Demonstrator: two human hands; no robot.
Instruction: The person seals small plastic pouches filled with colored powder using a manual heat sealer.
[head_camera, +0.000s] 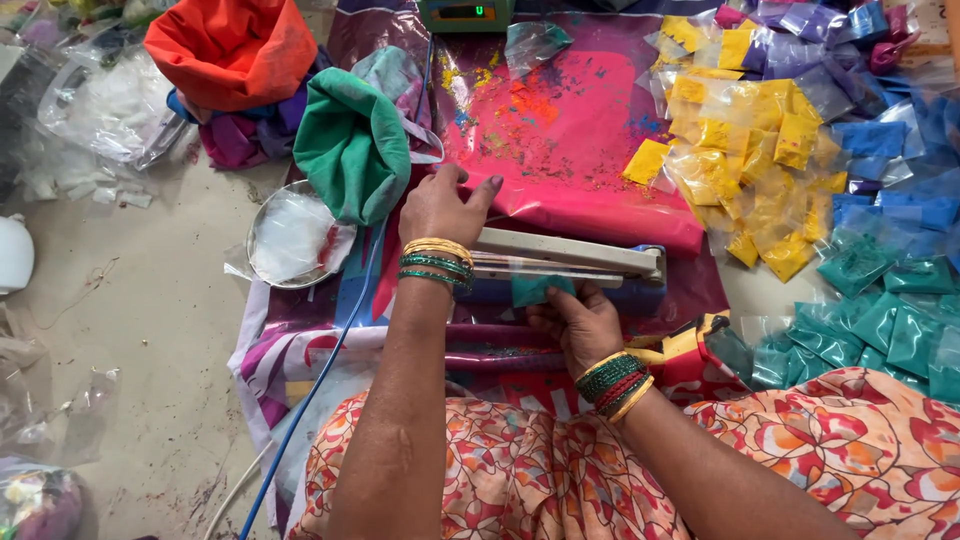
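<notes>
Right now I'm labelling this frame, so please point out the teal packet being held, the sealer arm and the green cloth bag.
teal packet (535, 290), head view, its middle below the sealer bar.
sealer arm (570, 250), head view, mid-length of the pale bar.
green cloth bag (350, 150), head view, its bulging middle.

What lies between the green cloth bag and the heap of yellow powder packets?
In the head view, the pink plastic sheet, smeared with coloured powder, fills the stretch between the green cloth bag and the yellow packets; nothing else stands there.
</notes>
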